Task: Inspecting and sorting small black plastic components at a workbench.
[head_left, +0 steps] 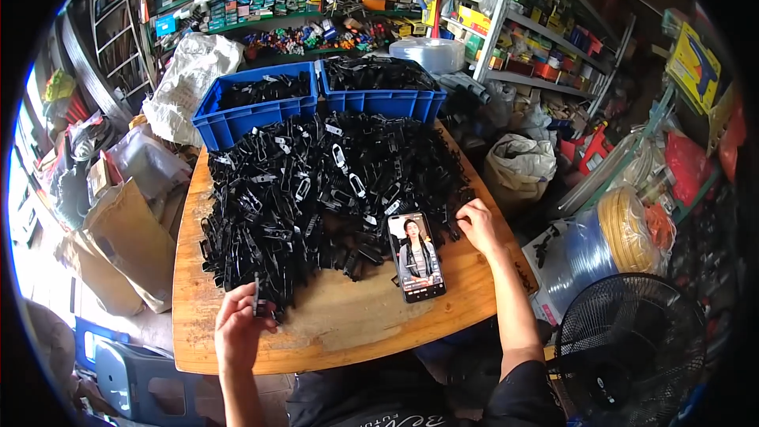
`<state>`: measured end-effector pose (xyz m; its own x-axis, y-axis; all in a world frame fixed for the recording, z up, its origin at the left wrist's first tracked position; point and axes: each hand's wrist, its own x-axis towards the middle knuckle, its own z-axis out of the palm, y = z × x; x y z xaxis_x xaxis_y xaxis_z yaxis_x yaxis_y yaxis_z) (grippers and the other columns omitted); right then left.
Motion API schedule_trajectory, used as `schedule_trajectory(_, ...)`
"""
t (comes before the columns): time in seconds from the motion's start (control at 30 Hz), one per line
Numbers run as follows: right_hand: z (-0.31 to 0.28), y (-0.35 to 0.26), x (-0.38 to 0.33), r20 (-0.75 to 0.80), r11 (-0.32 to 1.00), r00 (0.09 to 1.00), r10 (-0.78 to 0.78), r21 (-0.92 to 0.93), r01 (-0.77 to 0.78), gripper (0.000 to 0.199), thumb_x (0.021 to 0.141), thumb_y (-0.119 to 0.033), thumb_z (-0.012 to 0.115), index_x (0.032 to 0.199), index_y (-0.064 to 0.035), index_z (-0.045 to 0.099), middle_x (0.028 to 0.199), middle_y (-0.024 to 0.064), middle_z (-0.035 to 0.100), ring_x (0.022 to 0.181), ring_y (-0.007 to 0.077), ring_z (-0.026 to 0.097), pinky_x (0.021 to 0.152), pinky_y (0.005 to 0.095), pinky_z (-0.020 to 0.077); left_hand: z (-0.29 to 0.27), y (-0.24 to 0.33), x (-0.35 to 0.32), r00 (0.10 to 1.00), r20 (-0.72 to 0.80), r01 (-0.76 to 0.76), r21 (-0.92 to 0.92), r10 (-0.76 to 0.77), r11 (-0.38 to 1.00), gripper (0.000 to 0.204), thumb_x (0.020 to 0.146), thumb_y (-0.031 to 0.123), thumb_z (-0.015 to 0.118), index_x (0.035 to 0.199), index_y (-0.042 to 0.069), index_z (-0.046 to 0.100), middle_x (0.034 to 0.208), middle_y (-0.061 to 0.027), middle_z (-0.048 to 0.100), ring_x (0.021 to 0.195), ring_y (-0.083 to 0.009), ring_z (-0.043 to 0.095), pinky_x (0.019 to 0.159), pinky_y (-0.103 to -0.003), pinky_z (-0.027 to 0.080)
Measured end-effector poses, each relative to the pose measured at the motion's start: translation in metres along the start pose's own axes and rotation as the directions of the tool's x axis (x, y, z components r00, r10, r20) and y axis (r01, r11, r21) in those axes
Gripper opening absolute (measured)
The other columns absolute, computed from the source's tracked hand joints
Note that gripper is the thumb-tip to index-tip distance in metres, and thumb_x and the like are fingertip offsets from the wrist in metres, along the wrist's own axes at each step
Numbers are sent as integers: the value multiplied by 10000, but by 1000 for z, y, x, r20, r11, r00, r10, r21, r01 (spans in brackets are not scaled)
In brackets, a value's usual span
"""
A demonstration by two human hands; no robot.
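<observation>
Here, the left hand [239, 323] pinches a small, slim, dark part [256, 296] near the front of a black heap of small plastic pieces [273, 190] on the brown wooden table [348, 324]; the right hand [479, 226], fingers curled, is at its right edge, any hold unclear.

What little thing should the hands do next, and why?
Maybe the right hand should pick from the black pile: it is right by the pile's edge, while the left hand seems to hold a small part.
</observation>
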<state>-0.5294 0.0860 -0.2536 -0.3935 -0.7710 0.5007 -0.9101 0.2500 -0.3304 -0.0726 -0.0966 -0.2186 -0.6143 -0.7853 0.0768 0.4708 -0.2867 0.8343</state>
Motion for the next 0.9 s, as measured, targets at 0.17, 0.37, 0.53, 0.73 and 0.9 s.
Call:
schedule_trajectory(0.17,-17,-43,-11,-27,957,974,225,193,-216,89,786,-21,636,851,-32,576,785,59,533,730,153,521,676,263,435,2,-14,2,994,25,106,-118,-103,987,370,892,177,531,1210,-3,475,878,-198,617,590,-232,606,530,-293,516)
schedule_trajectory(0.37,-24,-170,-8,195,587,977,84,783,-207,91,889,-66,589,947,5,584,889,5,559,778,57,511,705,204,426,15,-28,34,956,173,285,-358,-237,889,284,885,124,541,1158,44,552,996,-224,611,688,-213,605,624,-276,509)
schedule_trajectory(0.53,-6,-251,17,164,598,947,-276,801,36,151,859,-98,648,919,27,588,945,65,572,729,74,545,630,199,455,32,-9,58,917,278,379,-394,-285,837,324,891,108,479,1192,-4,522,1016,-172,611,756,-195,582,764,-307,483)
schedule_trajectory(0.73,34,-266,34,95,591,979,-179,806,30,114,837,-74,664,921,2,655,976,59,581,821,99,546,682,204,456,35,2,68,990,46,138,-30,-137,990,282,905,56,520,1179,7,569,919,-47,620,799,-114,587,761,-247,488)
schedule_trajectory(0.9,39,-260,34,24,661,991,-135,747,72,195,810,-152,710,909,5,653,854,29,592,684,58,526,590,177,431,34,-1,65,994,-3,111,50,-111,993,277,899,62,543,1166,1,584,974,-48,642,793,-106,607,755,-247,495)
